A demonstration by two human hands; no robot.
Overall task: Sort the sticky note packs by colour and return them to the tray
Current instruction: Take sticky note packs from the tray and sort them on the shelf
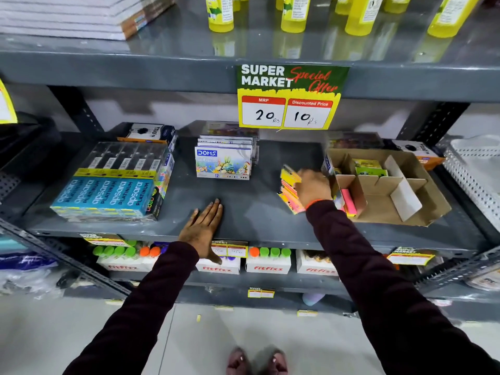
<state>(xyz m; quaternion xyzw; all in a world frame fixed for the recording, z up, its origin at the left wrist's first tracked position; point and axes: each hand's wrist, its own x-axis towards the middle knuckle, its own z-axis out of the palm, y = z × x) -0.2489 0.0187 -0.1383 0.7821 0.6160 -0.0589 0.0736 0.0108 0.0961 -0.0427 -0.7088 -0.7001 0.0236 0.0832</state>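
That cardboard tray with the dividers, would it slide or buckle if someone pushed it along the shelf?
The cardboard tray looks thin and mostly empty, so it is probably light and would slide easily on the smooth metal shelf. Its divider strips stand loose and tilted, so they may shift or fold. Its near edge sits close to the shelf front, so a careless nudge might tip it off.
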